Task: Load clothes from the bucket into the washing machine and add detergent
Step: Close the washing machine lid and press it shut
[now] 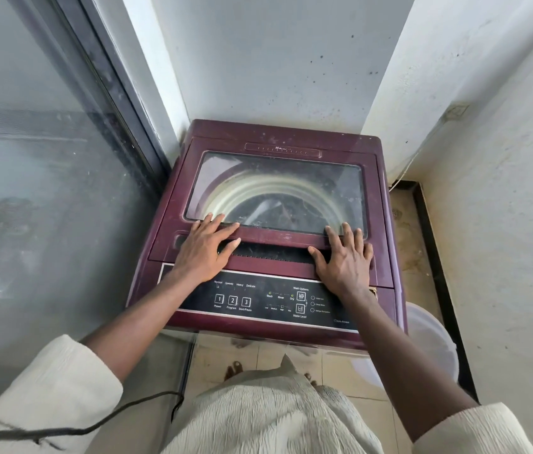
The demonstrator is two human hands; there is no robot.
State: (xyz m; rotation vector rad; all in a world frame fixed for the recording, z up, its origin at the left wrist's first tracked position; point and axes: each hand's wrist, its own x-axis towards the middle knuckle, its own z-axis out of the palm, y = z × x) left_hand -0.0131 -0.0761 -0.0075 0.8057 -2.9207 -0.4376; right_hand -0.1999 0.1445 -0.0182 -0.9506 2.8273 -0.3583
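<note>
Maroon top-load washing machine (268,231) stands in the corner, glass lid (275,191) down. Left hand (204,250) and right hand (345,257) lie flat on the lid's front edge, fingers spread, each grip released, grasping nothing. Translucent bucket (432,342) sits beside the machine, right of it.

A dusty glass door (39,165) in a grey frame (117,83) shuts in the left side, speckled whitewashed walls (268,57) form a narrow daylit nook, and beige floor tiles (366,407) meet a black skirting strip (435,257).
</note>
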